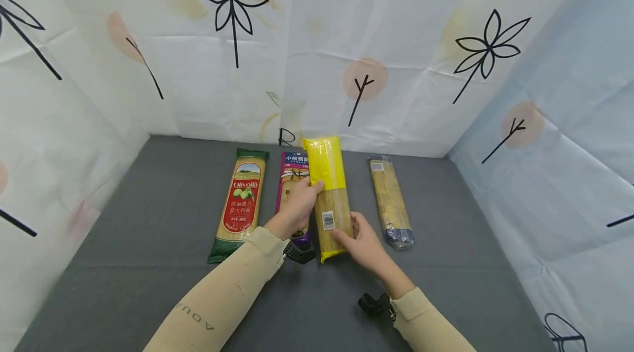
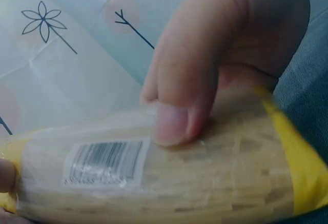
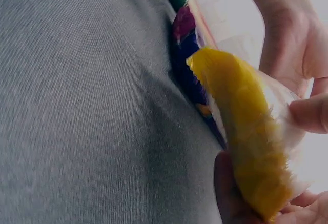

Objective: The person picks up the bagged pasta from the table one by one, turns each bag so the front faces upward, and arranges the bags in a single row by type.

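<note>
Both hands hold a yellow-and-clear pack of dry noodles (image 1: 331,203), its barcode side facing up, a little above the grey table. My left hand (image 1: 300,203) grips its left side near the middle, thumb on top. Lower down, my right hand (image 1: 365,243) pinches the right edge; in the left wrist view the right thumb presses beside the barcode on the noodle pack (image 2: 225,172). The yellow end of the noodle pack (image 3: 246,126) faces the right wrist camera. Partly hidden under the left hand and the pack lies a purple noodle pack (image 1: 286,181).
To the left lies a green-and-red Olivoilà spaghetti pack (image 1: 242,198). A clear noodle pack with a blue end (image 1: 390,201) lies at the right. White patterned cloth (image 1: 317,55) stands behind the grey table (image 1: 148,264) and along both its sides.
</note>
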The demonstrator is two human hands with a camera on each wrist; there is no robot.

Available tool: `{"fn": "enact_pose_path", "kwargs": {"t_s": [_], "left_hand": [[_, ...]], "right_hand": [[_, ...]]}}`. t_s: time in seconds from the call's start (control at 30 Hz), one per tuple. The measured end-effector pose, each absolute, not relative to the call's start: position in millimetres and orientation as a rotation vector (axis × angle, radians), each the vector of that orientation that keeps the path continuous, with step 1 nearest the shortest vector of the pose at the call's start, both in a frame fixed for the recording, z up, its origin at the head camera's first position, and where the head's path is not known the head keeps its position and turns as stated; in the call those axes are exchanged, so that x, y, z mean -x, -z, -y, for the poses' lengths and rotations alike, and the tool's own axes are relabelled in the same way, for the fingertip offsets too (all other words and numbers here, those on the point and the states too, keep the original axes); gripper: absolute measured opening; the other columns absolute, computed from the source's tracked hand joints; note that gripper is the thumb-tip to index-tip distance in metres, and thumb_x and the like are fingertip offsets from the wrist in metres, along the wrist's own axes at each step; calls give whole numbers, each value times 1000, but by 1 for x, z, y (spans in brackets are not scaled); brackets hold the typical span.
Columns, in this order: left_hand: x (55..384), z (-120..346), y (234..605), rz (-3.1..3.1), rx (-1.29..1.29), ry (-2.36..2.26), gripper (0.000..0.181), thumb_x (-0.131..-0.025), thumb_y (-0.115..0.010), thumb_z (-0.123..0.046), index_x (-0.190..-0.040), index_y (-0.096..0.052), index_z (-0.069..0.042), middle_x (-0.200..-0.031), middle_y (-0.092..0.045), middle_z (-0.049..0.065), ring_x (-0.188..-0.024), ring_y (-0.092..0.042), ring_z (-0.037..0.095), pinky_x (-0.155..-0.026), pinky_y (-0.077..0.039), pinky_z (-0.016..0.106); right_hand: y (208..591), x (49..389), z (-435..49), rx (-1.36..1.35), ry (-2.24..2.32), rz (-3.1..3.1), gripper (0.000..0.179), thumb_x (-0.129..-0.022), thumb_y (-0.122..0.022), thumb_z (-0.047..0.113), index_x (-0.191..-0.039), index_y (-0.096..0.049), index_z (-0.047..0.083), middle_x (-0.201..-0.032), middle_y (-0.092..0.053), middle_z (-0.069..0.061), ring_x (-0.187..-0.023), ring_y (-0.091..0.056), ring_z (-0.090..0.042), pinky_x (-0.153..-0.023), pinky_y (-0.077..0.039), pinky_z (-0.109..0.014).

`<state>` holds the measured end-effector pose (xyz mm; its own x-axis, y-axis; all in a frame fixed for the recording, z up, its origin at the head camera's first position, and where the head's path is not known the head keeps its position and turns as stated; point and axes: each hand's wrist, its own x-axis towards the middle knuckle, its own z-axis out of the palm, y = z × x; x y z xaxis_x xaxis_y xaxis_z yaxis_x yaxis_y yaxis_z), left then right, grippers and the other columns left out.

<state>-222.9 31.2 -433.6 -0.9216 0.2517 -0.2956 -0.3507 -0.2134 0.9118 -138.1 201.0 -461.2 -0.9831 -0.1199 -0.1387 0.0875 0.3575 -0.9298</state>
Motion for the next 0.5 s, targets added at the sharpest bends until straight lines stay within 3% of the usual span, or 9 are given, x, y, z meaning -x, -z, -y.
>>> {"fn": "enact_pose_path", "kwargs": {"t_s": [0.2,0.5], "left_hand": [[224,-30,442,-1641,63,-2176,35,-105,-44,-26,-136,-48,-10,-124,-57,9,-113,-56,25,-102,-41,45],[225,-34,451,-1738,-75,-2055,39,-99,-56,-17,-136,-43,-12,-123,-54,12,-109,-56,27,-95,-45,45]], "right_hand": [[461,137,-200,1,1776,-2324,54,-92,-67,19,-133,-36,3,-114,-59,-17,-88,-65,-23,-71,-56,-38],[464,137,-202,-30,1760,-2343,52,-94,-64,17,-133,-32,3,-114,-57,-19,-85,-64,-22,-70,-55,-36]]}}
